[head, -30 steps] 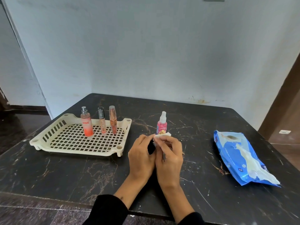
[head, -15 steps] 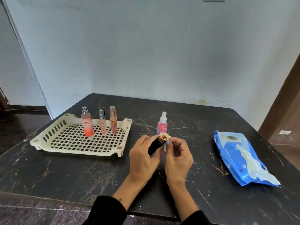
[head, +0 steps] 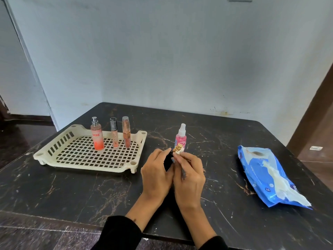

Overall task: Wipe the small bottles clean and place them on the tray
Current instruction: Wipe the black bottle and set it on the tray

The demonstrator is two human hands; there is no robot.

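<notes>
Both hands meet above the middle of the dark marble table (head: pixel 72 192), wrists angled inward. The left hand (head: pixel 156 175) curls its fingers closed around a small black bottle (head: pixel 168 160) with a gold top, tilted up and to the right. The right hand (head: pixel 189 173) pinches a white wipe (head: pixel 180 150) against that top. Just behind stands a pink spray bottle (head: pixel 180 137). On the cream tray (head: pixel 84 156) an orange bottle (head: pixel 97 136) reads "ENGAGE"; other labels are illegible

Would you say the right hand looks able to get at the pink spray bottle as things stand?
Probably not yet: the pink spray bottle stands unobstructed just beyond the right hand, but that hand is busy with the wipe on the black bottle.
</notes>
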